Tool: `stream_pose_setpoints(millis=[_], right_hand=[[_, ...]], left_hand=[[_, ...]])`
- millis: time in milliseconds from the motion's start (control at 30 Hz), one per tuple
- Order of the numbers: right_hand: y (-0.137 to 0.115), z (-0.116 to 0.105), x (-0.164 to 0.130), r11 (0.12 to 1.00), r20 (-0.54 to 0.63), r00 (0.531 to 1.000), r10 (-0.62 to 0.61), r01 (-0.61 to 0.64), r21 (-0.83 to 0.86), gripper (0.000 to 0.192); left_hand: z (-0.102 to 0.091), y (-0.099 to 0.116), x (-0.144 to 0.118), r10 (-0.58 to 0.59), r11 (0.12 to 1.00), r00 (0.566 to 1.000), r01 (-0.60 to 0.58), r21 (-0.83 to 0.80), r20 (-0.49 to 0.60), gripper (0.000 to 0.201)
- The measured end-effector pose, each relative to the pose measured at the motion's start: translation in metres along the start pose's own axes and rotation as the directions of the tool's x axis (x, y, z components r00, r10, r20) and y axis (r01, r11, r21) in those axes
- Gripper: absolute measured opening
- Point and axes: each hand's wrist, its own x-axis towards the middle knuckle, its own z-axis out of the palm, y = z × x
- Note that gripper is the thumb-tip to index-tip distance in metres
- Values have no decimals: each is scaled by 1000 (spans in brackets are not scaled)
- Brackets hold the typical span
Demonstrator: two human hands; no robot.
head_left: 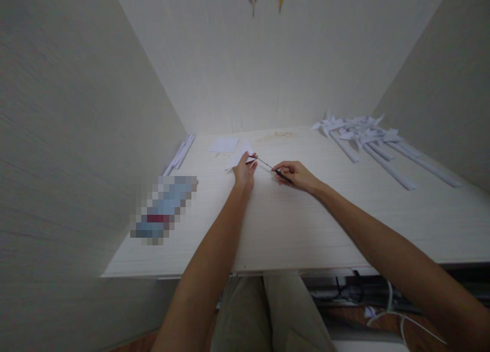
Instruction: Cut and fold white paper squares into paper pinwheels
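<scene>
Near the middle of the table, my left hand is closed on a folded piece of white paper, with something narrow and dark red showing by its fingers. My right hand grips a thin tool with a black handle and a slim metal shaft. The shaft points up and left, its far end at the fingers of my left hand; whether it pierces the paper I cannot tell. Square white paper sheets lie just behind my left hand.
Several white paper pinwheels on rolled-paper sticks lie at the right. Rolled paper tubes rest along the left wall, behind a pixelated bluish item. Small light scraps lie at the back. Walls enclose the white table on three sides.
</scene>
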Motion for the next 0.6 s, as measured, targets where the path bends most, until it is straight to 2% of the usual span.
stream_pose_setpoints(millis=[400,600], right_hand=[[0,0,-2,996,9,999,-32,32,-77,25],[-2,1,-2,998,25,1000,-15,16,-56,24]], left_hand=[[-1,-1,2,-11,1000,1000,11,1,-4,9],[-2,0,4,-7,999,1000,7,-36,-23,6]])
